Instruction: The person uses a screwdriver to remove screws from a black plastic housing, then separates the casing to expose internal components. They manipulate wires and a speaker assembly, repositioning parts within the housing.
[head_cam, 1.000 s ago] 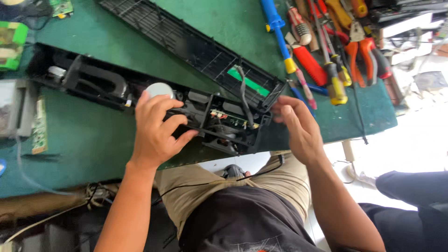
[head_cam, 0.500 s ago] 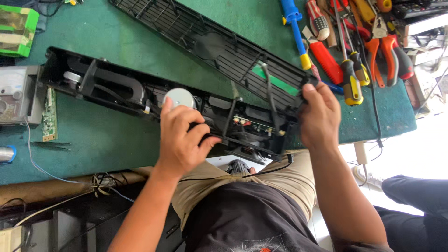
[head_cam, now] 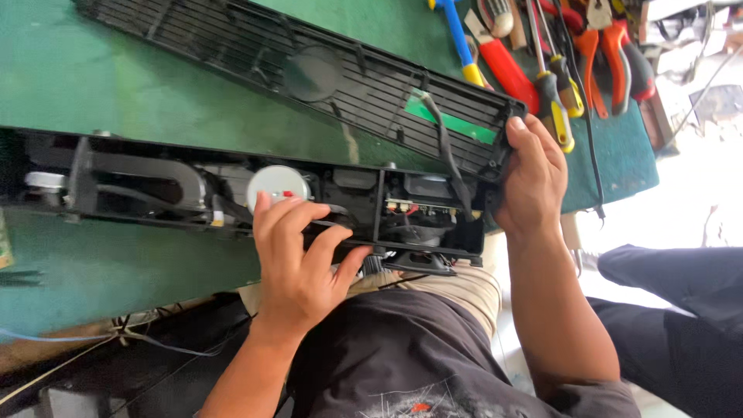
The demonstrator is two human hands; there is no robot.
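Two hands are on the job as I look down from the head camera: my left hand (head_cam: pixel 298 259) lies over the near edge of a long black plastic housing (head_cam: pixel 155 190) that stretches across the green worktop (head_cam: pixel 93 85), fingers spread apart and curled over the rim, thumb pressing on the lower edge, so it grips the housing rather than closing fully. Just beside its fingertips sits a round white disc (head_cam: pixel 277 184) set inside the housing, close to or just touching the index finger; I cannot tell which. My right hand (head_cam: pixel 530 174) is clamped on the right end of the assembly, where the housing meets a black slatted grille (head_cam: pixel 325 85) that lies behind it on the worktop, tilted across the view. A dark cable (head_cam: pixel 449 155) runs from the grille down into the housing's open compartment, and a green strip (head_cam: pixel 453 122) shows on the grille near that end. Beyond the right hand, at the worktop's far corner, lie several tools: a red-handled screwdriver (head_cam: pixel 507 70), a blue and yellow one (head_cam: pixel 458 39) and orange-handled pliers (head_cam: pixel 611 46), well apart from the left hand. Another person's dark trouser leg (head_cam: pixel 673 279) shows at the right, off the worktop.
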